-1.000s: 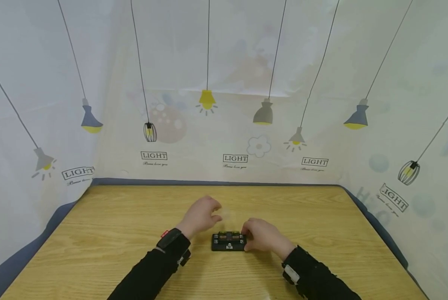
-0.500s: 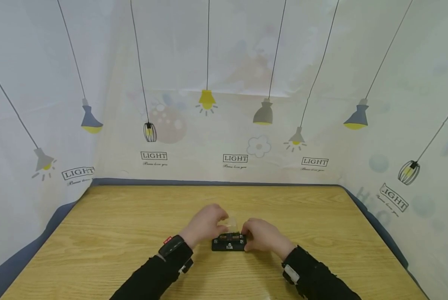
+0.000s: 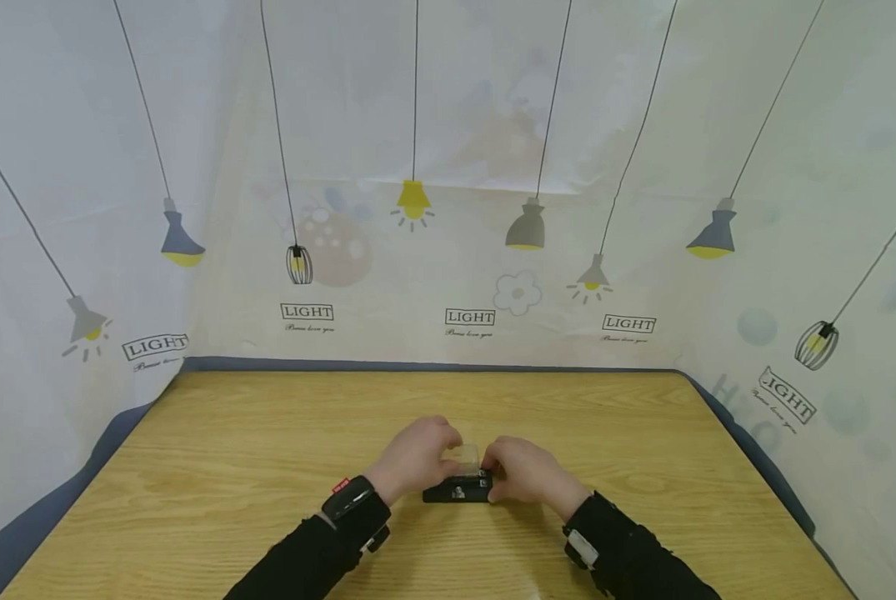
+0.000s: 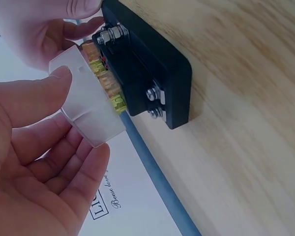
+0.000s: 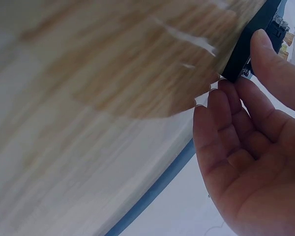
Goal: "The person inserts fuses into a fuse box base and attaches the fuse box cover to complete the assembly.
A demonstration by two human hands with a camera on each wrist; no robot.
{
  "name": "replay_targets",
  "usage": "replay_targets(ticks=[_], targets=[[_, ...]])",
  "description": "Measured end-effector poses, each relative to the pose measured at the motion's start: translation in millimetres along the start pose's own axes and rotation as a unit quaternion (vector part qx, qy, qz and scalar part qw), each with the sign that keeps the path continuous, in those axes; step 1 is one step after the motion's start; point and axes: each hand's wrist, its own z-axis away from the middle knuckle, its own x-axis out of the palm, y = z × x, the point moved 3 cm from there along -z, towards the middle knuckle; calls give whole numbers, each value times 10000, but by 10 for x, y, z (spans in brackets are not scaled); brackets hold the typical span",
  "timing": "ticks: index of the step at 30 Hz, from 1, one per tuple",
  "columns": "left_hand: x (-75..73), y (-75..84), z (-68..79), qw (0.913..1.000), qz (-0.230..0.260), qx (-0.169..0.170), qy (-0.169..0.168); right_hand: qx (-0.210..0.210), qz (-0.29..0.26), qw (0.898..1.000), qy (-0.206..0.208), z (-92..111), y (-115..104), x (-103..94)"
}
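Note:
A black fuse block [image 3: 448, 493] lies on the wooden table in the middle of the head view. Orange and yellow blade fuses [image 4: 108, 81] stand in a row along its raised centre, with metal screw terminals [image 4: 153, 93] at both ends. My left hand [image 3: 416, 454] pinches a clear plastic cover [image 4: 91, 103] between thumb and fingers. That cover is close over the fuses, overlapping them in the left wrist view. My right hand [image 3: 528, 473] grips the block's right end, its thumb on one side and fingertips on the other, as the right wrist view shows.
The wooden table [image 3: 267, 442] spreads around both hands. Behind it and along its sides hangs a pale sheet [image 3: 387, 275] printed with lamps, with a blue-grey band [image 3: 432, 364] along the table's edge.
My left hand has come down and to the right, bringing the clear cover from behind the fuse block to just over its fuses. The right hand and the block have stayed in place.

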Motion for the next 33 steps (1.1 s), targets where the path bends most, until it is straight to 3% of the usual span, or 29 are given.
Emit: replay_targets(ticks=[33], targets=[[136,50,5,9992,-295,-99,-241,-107,-100,9998,105,30,-13,-5]])
